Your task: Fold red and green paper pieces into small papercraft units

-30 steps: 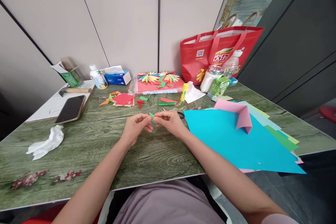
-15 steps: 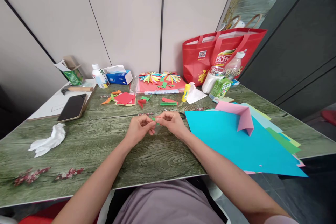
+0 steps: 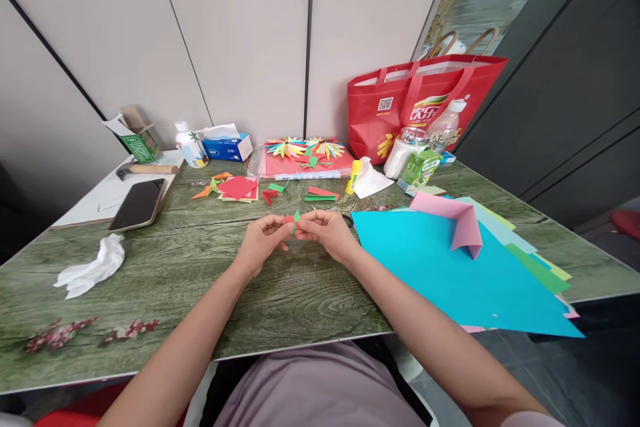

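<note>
Between my fingertips is a small folded paper piece (image 3: 297,217), green with a bit of red at its left side. My left hand (image 3: 263,239) pinches it from the left, and my right hand (image 3: 327,232) grips it from the right. Fingers cover much of it, so its full shape is hidden. Just beyond my hands lie a green paper strip (image 3: 321,198), a red strip (image 3: 324,191) and a small folded red paper (image 3: 269,196). Scissors (image 3: 347,218) are partly hidden behind my right hand.
Blue paper sheets (image 3: 425,273) cover the table's right side, a folded pink sheet (image 3: 467,223) on top. A glue stick (image 3: 354,177), juice carton (image 3: 421,169) and red bag (image 3: 380,110) stand behind. Leftward are a phone (image 3: 137,203), hammer (image 3: 150,169) and crumpled tissue (image 3: 95,268).
The green paper has turned in my fingers: its pointed tip now stands up, and red shows beside it. Both hands have shifted only slightly.
</note>
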The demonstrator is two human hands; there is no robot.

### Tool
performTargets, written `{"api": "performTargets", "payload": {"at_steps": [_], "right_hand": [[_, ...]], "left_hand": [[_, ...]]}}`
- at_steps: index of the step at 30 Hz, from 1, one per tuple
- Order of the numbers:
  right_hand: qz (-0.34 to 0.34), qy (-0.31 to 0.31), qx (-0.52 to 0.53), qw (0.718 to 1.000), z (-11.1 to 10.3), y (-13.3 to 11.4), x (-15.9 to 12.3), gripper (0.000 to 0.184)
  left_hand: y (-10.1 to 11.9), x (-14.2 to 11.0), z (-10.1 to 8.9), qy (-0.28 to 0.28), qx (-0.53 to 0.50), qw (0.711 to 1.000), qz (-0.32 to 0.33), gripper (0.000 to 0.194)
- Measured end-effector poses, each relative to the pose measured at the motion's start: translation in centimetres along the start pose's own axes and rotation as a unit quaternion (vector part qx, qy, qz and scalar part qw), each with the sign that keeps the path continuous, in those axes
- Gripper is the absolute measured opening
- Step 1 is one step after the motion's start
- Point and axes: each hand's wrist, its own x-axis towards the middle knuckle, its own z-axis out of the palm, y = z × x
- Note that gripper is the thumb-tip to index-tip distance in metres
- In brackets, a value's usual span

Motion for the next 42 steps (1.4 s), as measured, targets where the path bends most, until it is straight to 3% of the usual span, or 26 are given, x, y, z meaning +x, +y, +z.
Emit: {"api": "performTargets", "payload": {"at_steps": [3, 11, 15, 18, 24, 42], "right_hand": [[-0.002, 0.004, 0.015, 1.0, -0.16, 0.09, -0.06, 0.022], [-0.025, -0.012, -0.016, 0.999, -0.35, -0.1, -0.23, 0.022], [-0.008, -0.043, -0.01, 0.999, -0.42, -0.11, -0.19, 0.024], [-0.015, -0.02, -0.014, 1.0, -0.47, 0.15, -0.04, 0.025], [-0.02, 0.011, -0.019, 1.0, -0.26, 0.15, -0.01, 0.025], [-0.065, -0.061, -0.054, 0.995, -0.6, -0.17, -0.2, 0.02]], "left_hand": [[-0.03, -0.14, 0.12, -0.033, -0.023, 0.999, -0.009, 0.022], [0.32, -0.25, 0.04, -0.04, -0.056, 0.997, -0.033, 0.021], [0.37, -0.17, -0.07, -0.017, -0.033, 0.999, -0.014, 0.021], [0.3, -0.1, -0.09, -0.004, 0.002, 1.0, 0.006, 0.02], [0.25, -0.07, -0.08, -0.045, -0.046, 0.998, -0.027, 0.023], [0.1, -0.22, -0.48, -0.137, -0.093, 0.983, -0.075, 0.026]]}}
